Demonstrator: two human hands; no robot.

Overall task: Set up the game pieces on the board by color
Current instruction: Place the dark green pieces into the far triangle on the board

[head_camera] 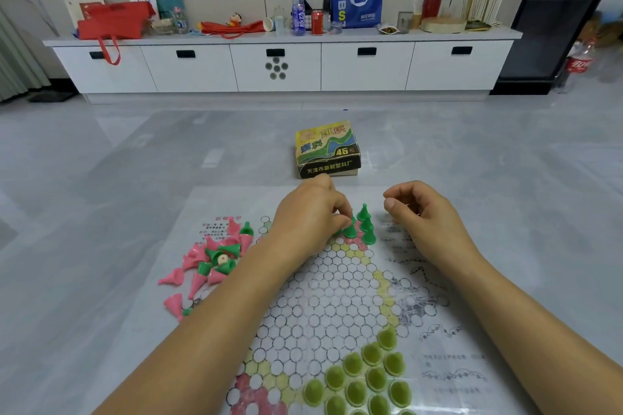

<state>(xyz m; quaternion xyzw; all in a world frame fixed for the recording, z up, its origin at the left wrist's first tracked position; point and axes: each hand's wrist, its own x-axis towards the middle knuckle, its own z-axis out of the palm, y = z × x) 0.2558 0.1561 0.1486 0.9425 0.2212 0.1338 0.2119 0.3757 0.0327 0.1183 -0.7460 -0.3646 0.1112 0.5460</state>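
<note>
A paper Chinese checkers board (pixel 323 293) lies on the floor in front of me. My left hand (pixel 306 212) pinches a dark green cone piece (pixel 350 229) at the board's far point, where three more dark green pieces (pixel 365 224) stand upright. My right hand (pixel 424 212) hovers just right of them, fingers loosely curled, holding nothing. Several olive-green pieces (pixel 367 377) stand in the near point of the board. A loose pile of pink and dark green pieces (pixel 212 259) lies on the board's left margin.
The game's cardboard box (pixel 327 150) sits on the grey floor just beyond the board. Farther back stands a long white cabinet (pixel 279 64) with bags, bottles and a can on top. A cola bottle (pixel 578 64) stands at the far right.
</note>
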